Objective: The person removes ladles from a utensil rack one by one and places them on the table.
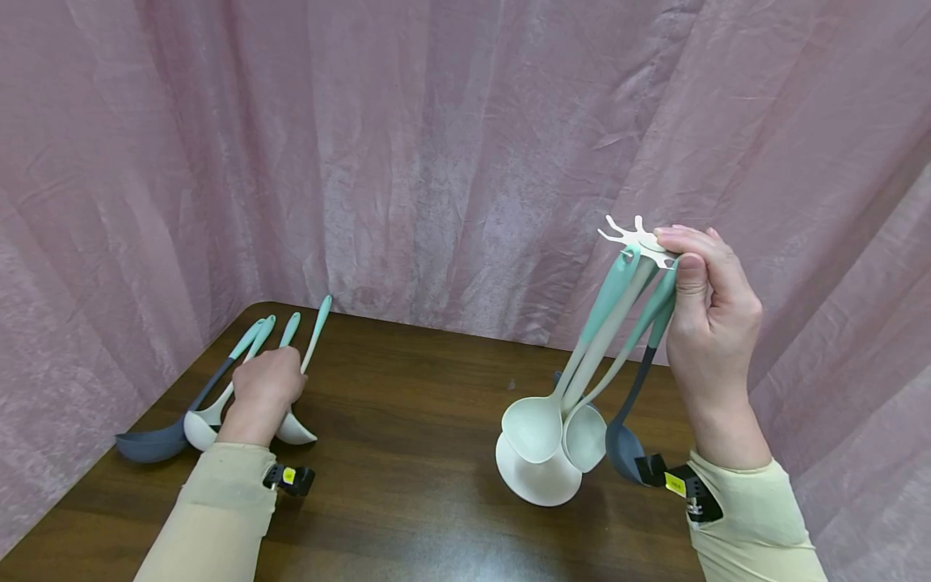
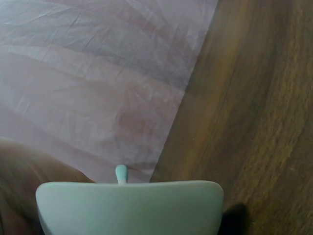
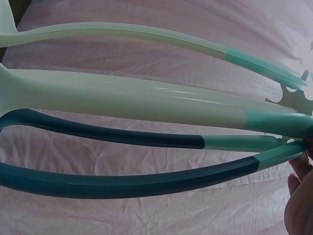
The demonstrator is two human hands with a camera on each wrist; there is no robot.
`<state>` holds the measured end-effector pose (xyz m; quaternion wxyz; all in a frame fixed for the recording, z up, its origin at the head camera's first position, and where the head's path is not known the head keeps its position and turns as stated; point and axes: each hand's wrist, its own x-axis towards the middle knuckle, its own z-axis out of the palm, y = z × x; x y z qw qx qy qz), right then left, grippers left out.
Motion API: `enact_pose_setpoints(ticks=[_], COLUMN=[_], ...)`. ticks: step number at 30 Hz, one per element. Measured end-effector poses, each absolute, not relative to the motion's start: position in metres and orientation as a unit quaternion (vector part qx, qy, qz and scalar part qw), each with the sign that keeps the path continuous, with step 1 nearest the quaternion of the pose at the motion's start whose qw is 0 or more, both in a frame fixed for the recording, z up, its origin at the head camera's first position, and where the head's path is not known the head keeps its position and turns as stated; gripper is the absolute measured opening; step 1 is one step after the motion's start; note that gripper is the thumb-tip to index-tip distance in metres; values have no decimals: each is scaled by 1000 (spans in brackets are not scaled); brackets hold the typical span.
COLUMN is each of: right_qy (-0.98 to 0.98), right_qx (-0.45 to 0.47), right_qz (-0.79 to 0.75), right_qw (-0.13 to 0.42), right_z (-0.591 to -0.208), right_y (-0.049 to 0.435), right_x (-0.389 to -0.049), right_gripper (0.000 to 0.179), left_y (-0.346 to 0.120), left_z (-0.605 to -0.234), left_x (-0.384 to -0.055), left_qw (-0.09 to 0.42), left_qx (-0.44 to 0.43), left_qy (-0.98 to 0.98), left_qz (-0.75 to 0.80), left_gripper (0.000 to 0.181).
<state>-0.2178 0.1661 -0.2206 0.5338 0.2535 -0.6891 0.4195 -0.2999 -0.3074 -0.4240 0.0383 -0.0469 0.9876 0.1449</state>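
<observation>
On the right stands a white utensil stand with a round base [image 1: 538, 485] and a hooked top [image 1: 634, 234]. My right hand [image 1: 716, 299] grips the edge of that top, thumb below and fingers over it, beside the handle ends. From its hooks hang a white ladle [image 1: 532, 428], a white spoon-like utensil [image 1: 584, 440] and a dark ladle [image 1: 625, 449], all mint-handled. At the left my left hand [image 1: 265, 384] holds a white utensil [image 2: 129, 208] by its handle; its mint end [image 2: 122, 174] sticks out beyond. My fingers there are mostly hidden.
A dark grey ladle [image 1: 153, 444] and a white ladle [image 1: 200, 428] lie side by side left of my left hand. They rest on the brown wooden table [image 1: 407, 420]. Behind the table's far edge hangs a pink curtain [image 1: 436, 162].
</observation>
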Motion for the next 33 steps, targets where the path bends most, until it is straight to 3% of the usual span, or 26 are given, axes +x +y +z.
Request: enact_pose_setpoints(ticks=[14,33], right_qy=[-687,-688], right_qx=[259,249], right_qz=[423,428], right_qw=[531,530], right_z=[-229,-220], right_y=[181,165], right_x=[-234,-216], right_gripper=[30,27], left_y=[-313,-316], left_z=[-431,-428], left_x=[-304,-300], left_qw=[45,46], left_qx=[-49,-50], left_qy=[986,986], left_qz=[152,154], left_gripper=[19,18])
